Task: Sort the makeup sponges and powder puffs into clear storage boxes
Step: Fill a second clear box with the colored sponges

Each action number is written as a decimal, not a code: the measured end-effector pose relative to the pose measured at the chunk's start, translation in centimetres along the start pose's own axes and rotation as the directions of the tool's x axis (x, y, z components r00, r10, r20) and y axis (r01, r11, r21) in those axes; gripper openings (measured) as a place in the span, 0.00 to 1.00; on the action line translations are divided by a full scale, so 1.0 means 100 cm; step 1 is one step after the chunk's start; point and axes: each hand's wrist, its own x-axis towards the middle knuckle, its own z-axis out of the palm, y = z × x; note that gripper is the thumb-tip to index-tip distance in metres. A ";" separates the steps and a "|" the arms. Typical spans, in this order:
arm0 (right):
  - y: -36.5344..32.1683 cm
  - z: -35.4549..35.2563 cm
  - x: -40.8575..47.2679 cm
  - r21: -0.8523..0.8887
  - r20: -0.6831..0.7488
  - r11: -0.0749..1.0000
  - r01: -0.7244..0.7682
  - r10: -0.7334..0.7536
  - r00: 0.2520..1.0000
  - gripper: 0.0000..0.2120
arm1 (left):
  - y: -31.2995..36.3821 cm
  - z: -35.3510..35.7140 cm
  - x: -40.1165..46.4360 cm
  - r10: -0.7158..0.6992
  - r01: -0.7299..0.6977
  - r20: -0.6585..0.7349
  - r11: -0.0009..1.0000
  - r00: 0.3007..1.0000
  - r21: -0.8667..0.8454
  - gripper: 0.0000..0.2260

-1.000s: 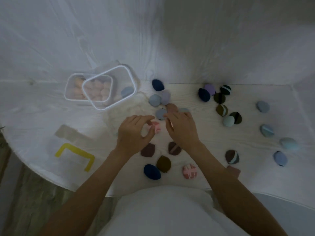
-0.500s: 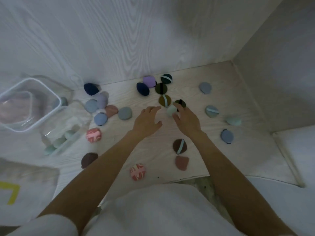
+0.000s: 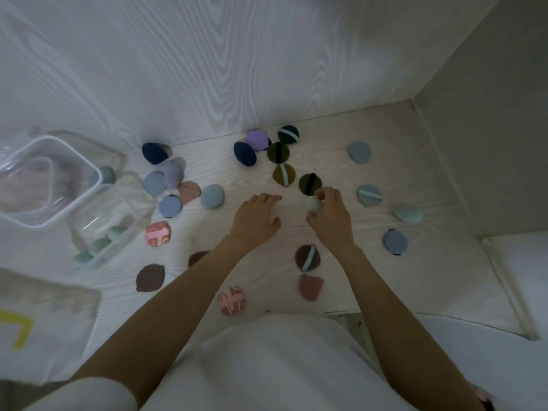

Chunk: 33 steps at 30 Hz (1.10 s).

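Note:
My right hand (image 3: 330, 216) pinches a pale mint sponge (image 3: 314, 204) just below a dark green puff with a black strap (image 3: 310, 183). My left hand (image 3: 256, 218) rests flat on the wooden tabletop (image 3: 415, 173) with fingers relaxed, holding nothing. Several puffs and sponges lie scattered around: an olive puff (image 3: 284, 175), a brown puff with a mint strap (image 3: 307, 258), blue-grey puffs (image 3: 212, 196) and pink marbled ones (image 3: 157, 234). A clear box (image 3: 109, 223) at the left holds mint sponges. Another clear box (image 3: 44, 179) farther left holds pinkish pieces.
White wood-grain walls close the table at the back and right, forming a corner (image 3: 415, 99). A white sheet with a yellow mark (image 3: 17, 327) lies at the lower left. The table's front edge runs near my body.
My view swung right and both hands moved from the pink sponge toward the right cluster. My right hand has closed its fingers around the mint sponge and lifted it slightly.

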 end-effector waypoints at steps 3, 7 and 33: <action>0.031 -0.022 -0.027 0.029 -0.157 0.998 -0.048 0.052 0.986 0.16 | 0.035 0.003 0.010 0.179 -0.185 -0.081 0.980 0.981 -0.074 0.18; 0.081 -0.048 -0.057 -0.008 -0.238 0.977 -0.211 0.203 0.950 0.17 | 0.098 0.018 0.037 0.331 -0.322 0.004 0.920 0.944 -0.224 0.11; 0.042 -0.033 -0.081 0.314 -0.165 0.939 -0.138 0.197 0.966 0.15 | 0.087 0.008 -0.018 -0.186 0.167 0.052 0.684 0.981 -0.710 0.13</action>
